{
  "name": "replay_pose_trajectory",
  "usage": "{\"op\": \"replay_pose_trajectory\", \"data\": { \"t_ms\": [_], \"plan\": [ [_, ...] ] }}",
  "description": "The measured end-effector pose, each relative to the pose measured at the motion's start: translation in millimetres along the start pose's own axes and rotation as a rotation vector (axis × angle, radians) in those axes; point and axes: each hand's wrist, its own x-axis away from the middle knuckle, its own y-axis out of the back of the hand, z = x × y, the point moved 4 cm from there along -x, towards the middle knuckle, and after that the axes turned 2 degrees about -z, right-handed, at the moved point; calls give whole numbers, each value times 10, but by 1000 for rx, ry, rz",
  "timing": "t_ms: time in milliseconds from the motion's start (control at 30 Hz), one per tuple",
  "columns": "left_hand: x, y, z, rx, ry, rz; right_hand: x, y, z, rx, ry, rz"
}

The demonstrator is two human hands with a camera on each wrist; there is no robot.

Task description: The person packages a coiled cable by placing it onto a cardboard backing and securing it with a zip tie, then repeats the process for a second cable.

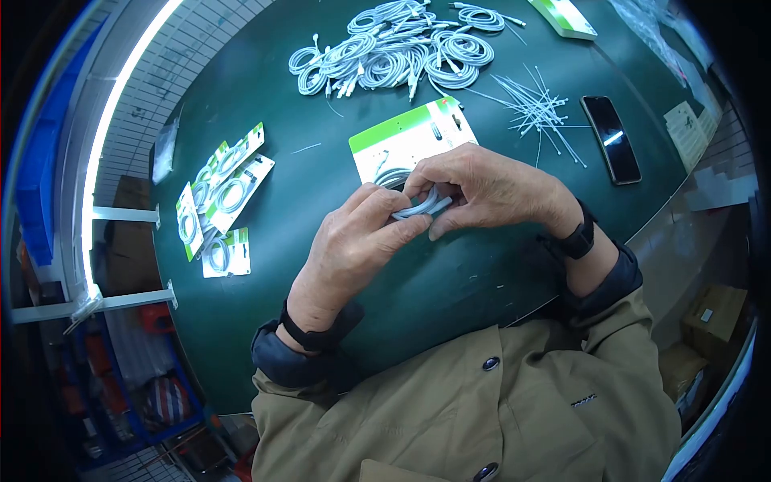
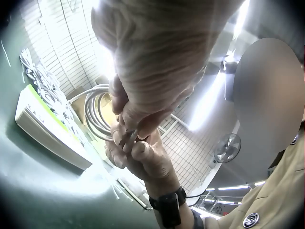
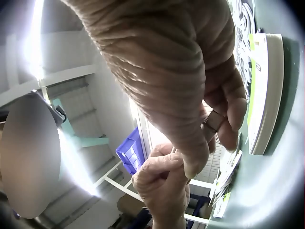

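Both hands meet in front of a stack of green-and-white cards and hold a coiled light grey cable. The left hand pinches the near side of the coil between thumb and fingers. From the other side the right hand grips it with curled fingers, thumb close to the left fingertips. The cable's loops stand out beyond the fingers in the left wrist view. A small rectangular connector shows between the right fingers in the right wrist view. Fingers hide part of the coil.
A heap of coiled cables lies at the back of the dark green table. Loose white cable ties and a phone are at the right. Cables on cards pile up at the left. Another green-and-white stack sits back right.
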Motion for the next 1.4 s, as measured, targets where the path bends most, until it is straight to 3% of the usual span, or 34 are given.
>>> {"op": "replay_pose_trajectory", "data": {
  "t_ms": [300, 400, 567, 667, 867, 967, 1167, 1400],
  "plan": [
    [-39, -20, 40, 26, 5, -22, 53, 69, -61, -42, -24, -40],
    [-46, -2, 62, 50, 33, -48, 51, 66, -49, 40, 111, -107],
    [-6, -2, 194, 163, 136, -121, 22, 27, 83, 435, 305, -293],
    [-52, 32, 148, 186, 145, -133, 18, 12, 108, 494, 309, -292],
    [-59, 90, 102, 159, 37, -159, 32, 10, 156, 346, 345, -269],
    [-68, 79, 89, 123, 110, -180, 35, -21, 158, 350, 289, -225],
    [-33, 20, 169, 43, -29, -202, 34, -78, 145, 453, 315, -325],
    [-54, -29, 128, 58, -1, -230, 60, 2, 72, 347, 311, -272]
  ]
}}
